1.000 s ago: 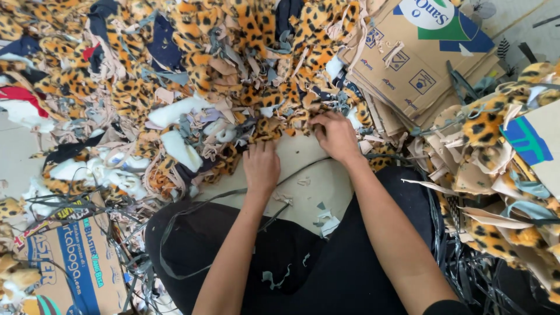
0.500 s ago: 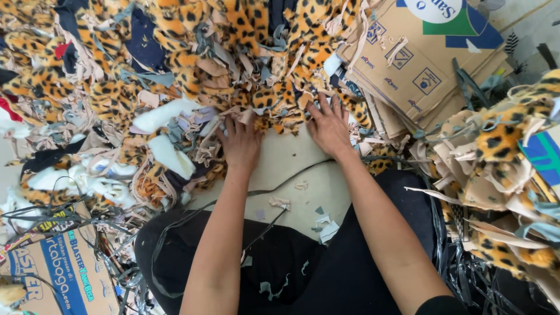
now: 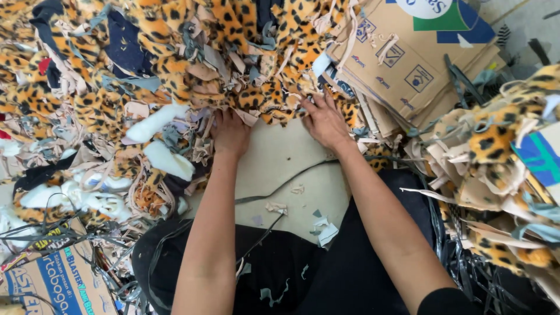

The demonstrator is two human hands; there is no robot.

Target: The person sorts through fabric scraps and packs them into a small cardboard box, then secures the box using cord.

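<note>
From the head camera: the left hand (image 3: 231,133) is digging its fingers, hidden from view, into the heap of leopard-print plush fabric scraps (image 3: 192,70), while the right hand (image 3: 324,121), fingers spread wide, is pressing the heap's edge beside the flattened brown cardboard boxes (image 3: 408,64) above the bare beige board (image 3: 280,169).

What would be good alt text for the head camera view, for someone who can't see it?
Seen from above, a person's left hand and right hand press into a heap of leopard-print plush fabric scraps at the edge of a bare beige board. Flattened brown cardboard boxes lie at the upper right.
</note>
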